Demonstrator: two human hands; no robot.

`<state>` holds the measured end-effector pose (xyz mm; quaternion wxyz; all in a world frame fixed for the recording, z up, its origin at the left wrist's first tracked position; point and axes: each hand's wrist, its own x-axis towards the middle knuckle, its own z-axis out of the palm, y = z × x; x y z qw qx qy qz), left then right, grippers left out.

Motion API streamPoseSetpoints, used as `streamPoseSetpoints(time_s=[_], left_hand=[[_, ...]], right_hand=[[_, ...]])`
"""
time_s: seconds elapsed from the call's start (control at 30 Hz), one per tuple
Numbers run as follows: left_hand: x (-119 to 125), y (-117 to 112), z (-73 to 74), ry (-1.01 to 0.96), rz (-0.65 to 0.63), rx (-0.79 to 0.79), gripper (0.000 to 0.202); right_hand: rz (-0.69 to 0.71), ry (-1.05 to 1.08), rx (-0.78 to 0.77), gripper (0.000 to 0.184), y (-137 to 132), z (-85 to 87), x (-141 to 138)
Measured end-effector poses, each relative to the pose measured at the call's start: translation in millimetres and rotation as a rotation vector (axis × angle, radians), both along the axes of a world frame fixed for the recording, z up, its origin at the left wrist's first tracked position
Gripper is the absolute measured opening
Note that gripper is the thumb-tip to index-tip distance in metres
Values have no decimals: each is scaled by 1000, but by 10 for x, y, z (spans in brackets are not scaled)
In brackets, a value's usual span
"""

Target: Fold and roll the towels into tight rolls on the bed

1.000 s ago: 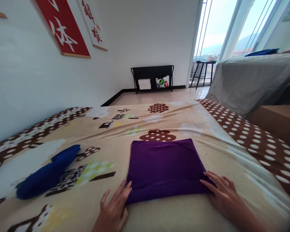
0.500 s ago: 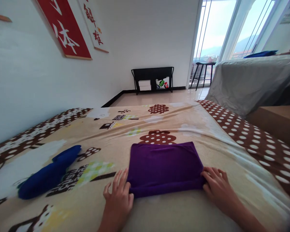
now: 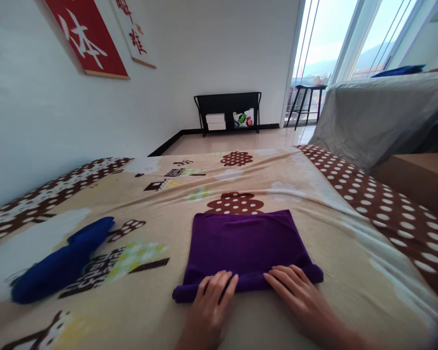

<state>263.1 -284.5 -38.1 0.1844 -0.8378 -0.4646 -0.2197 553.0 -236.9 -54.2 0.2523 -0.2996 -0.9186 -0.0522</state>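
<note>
A purple cloth (image 3: 243,243) lies spread on the patterned blanket in front of me, its near edge rolled into a thin tube that juts out at both sides. Over the left half of that roll curl the fingers of my left hand (image 3: 212,301). My right hand (image 3: 295,294) grips the right half in the same way, fingers close together. Both thumbs are mostly hidden. The far part of the cloth is still flat. Off to the left rests a dark blue cloth bundle (image 3: 63,262), narrowed near its far end, touched by neither hand.
The beige blanket (image 3: 160,199) with a brown dotted border covers the surface and has some wrinkles. A cardboard box (image 3: 416,172) and a grey-covered piece of furniture (image 3: 383,107) stand at right. Farther back are a black rack (image 3: 228,104) and a stool (image 3: 310,92).
Both hands have moved inward from the cloth's near corners onto its near edge. That edge is now rolled up more tightly, with its ends sticking out. The view has shifted slightly.
</note>
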Motion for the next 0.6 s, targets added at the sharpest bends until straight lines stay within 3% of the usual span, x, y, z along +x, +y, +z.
streamPoseSetpoints(time_s=[0.13,0.2,0.3,0.37,0.43,0.5,0.6], left_hand=[[254,104,22,-15,-44,-151,48],[193,182,20,-18,9,-222,46],[-235,222,-16,40,99,-254,46],[-571,175,-55,102,152,-204,45],[-734,105,-76,134,216,-124,44],[-621,74,-47,133,270,-61,46],[-141,179,62,135,150,-130,53]], right_hand=[[36,20,-46,46,63,40,-304],[15,-15,-84,44,188,33,-259],[-92,-97,-74,44,398,-33,128],[-197,-118,-17,43,461,-81,416],[-288,-112,35,44,428,-82,526],[-311,-94,34,45,333,-22,386],[-103,-104,-94,51,251,105,-59]])
